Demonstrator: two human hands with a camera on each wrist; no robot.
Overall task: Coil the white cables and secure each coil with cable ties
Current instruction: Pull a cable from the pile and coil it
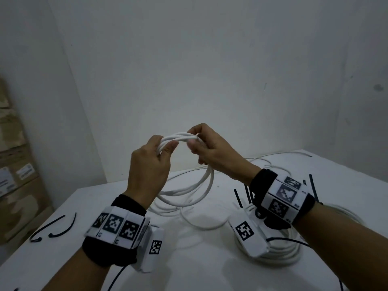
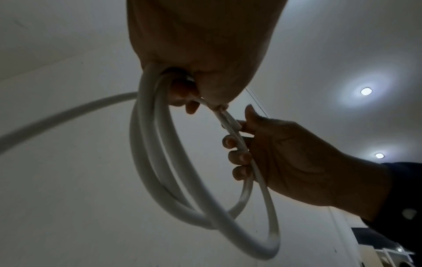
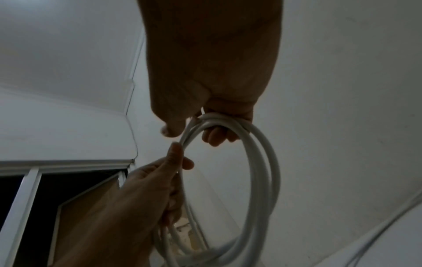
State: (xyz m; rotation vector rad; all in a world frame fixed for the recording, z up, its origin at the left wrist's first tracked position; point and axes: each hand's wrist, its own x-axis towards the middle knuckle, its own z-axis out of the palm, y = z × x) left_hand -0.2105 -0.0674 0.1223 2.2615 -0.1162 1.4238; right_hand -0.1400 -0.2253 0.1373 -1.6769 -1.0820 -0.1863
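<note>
A coil of white cable [image 1: 190, 192] hangs in the air above the white table [image 1: 189, 259]. My left hand [image 1: 151, 162] grips the top of the coil from the left, fingers curled round the strands. My right hand [image 1: 206, 148] grips the same top arc from the right. In the left wrist view the coil [image 2: 160, 162] loops below my left hand [image 2: 196, 54], with the right hand [image 2: 285, 162] curled round its far side. In the right wrist view the coil [image 3: 258, 171] hangs from my right hand [image 3: 212, 72]. A loose tail of the cable [image 1: 199, 224] trails on the table.
Two black cable ties [image 1: 60, 227] lie at the table's left edge. A finished white coil [image 1: 281, 253] sits under my right wrist, with more black ties [image 1: 239, 198] standing by it. Loose white cable [image 1: 279, 156] runs along the back. Cardboard boxes [image 1: 16, 164] are stacked at the left.
</note>
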